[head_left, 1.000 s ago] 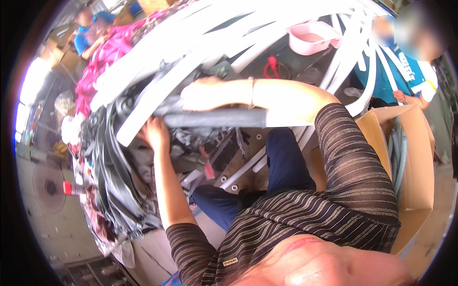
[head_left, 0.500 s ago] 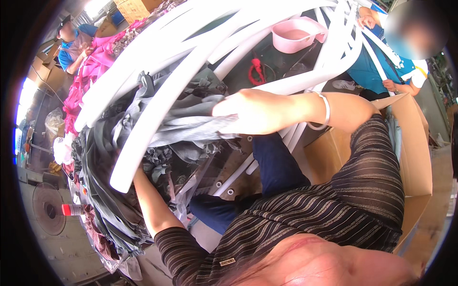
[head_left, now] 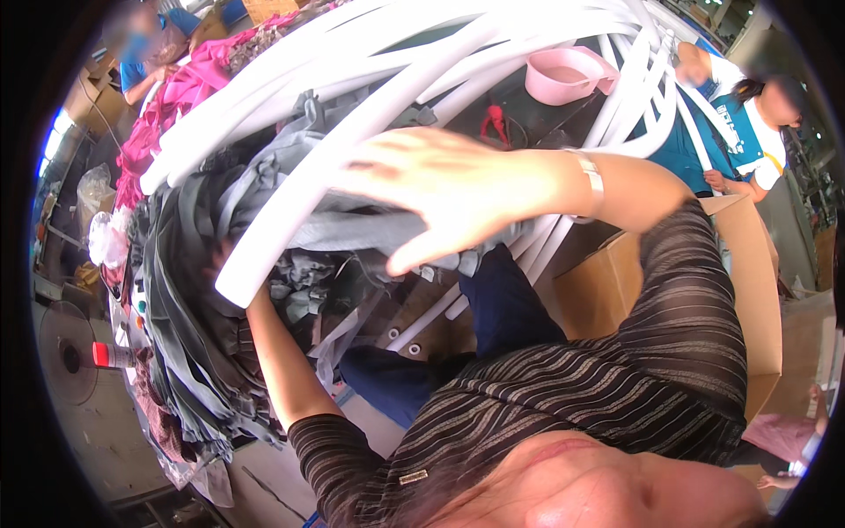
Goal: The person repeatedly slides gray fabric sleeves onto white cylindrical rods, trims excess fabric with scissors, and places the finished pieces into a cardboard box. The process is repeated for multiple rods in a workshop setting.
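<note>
White foam tubes [head_left: 370, 123] arc across your view, running lower left to upper right. Grey fabric strips [head_left: 352, 233] hang beneath them, just under your right hand [head_left: 440, 189], spread open. Your left hand [head_left: 231, 264] is buried among the strips; its grip is hidden.

Right hand [head_left: 444, 189] spread flat (left hand hidden).

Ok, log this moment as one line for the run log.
right hand: open, spread over grey cloth bundle | left hand: mostly hidden under white tubes | cardboard box at right
</note>
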The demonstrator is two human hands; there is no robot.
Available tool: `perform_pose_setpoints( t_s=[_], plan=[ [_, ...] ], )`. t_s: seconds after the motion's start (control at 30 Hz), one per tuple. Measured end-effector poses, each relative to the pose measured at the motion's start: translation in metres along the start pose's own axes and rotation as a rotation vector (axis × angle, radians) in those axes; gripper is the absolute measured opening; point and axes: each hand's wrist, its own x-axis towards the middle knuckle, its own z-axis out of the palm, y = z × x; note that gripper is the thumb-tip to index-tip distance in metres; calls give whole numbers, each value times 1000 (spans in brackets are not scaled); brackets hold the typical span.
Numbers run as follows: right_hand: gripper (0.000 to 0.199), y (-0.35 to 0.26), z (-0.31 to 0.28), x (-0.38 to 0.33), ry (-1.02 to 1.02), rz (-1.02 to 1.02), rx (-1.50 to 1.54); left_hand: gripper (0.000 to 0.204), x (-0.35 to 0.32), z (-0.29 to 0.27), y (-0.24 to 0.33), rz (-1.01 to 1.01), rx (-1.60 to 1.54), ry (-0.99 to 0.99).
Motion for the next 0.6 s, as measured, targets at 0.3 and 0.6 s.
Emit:
perform_pose_setpoints(
  t_s=[0.3, 0.6],
  plan=[
    [89, 54, 127, 124, 178, 178, -627, 24, -19, -160, 161, 14, -663, -86],
    [82, 69, 143, 105, -1, 489, -300, 20, 1, -156, 178, 248, -196, -35]
  ],
)
